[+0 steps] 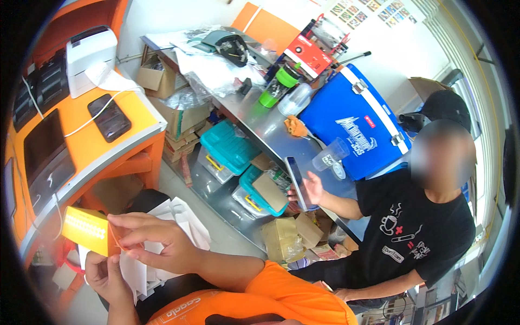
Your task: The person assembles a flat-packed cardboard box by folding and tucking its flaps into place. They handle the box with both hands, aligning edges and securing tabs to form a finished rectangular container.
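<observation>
A small yellow cardboard box (86,232) with pale printing on its face is held up at the lower left. My left hand (111,279) grips it from below, thumb and fingers pinched at its lower corner. Coming from the right, my right hand (154,238) has its fingertips and thumb closed about the box's right end, by a thin orange edge that looks like a flap. What lies inside the box is hidden. Behind my hands are white papers or bags (184,216), partly covered by my right arm.
An orange desk (143,116) at the left bears a white label printer (92,51), a dark phone (109,117) and a tablet-like screen (49,154). A metal table (260,122) carries a blue cooler (355,122). At the right, a person in black (417,222) holds a phone (295,181).
</observation>
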A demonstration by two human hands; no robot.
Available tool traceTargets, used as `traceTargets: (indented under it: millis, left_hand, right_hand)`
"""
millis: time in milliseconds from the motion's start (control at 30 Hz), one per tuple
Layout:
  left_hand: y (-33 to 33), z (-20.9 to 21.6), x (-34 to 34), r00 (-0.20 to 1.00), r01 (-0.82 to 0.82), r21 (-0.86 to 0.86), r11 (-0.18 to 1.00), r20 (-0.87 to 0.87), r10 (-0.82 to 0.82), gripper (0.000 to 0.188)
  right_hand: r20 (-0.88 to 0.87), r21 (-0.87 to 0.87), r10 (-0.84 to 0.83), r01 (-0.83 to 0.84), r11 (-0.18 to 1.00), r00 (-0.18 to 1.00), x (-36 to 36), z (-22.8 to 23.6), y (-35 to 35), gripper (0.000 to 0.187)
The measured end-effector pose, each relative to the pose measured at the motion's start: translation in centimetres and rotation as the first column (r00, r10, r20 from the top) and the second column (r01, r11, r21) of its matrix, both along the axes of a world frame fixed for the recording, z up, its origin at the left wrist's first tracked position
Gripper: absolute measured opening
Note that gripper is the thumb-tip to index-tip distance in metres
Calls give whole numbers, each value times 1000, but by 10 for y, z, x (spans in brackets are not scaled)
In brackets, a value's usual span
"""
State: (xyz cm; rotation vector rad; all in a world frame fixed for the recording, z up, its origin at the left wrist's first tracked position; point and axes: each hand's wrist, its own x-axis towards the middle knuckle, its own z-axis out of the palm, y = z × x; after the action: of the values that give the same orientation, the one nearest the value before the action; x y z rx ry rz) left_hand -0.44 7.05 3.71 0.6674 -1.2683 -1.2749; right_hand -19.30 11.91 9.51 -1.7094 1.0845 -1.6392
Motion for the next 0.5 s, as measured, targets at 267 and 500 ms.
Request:
traceTargets:
  millis: [267, 500]
  left_hand:
    - [-3, 9, -9, 1000, 5, -68, 998, 23, -3, 15]
    - [-5, 27, -11, 970, 199, 46, 979, -153, -190, 12]
  right_hand:
    - [70, 73, 76, -81, 994, 995, -12, -4, -1, 21]
    - [245, 129, 100, -135, 982, 964, -5, -2, -4, 23]
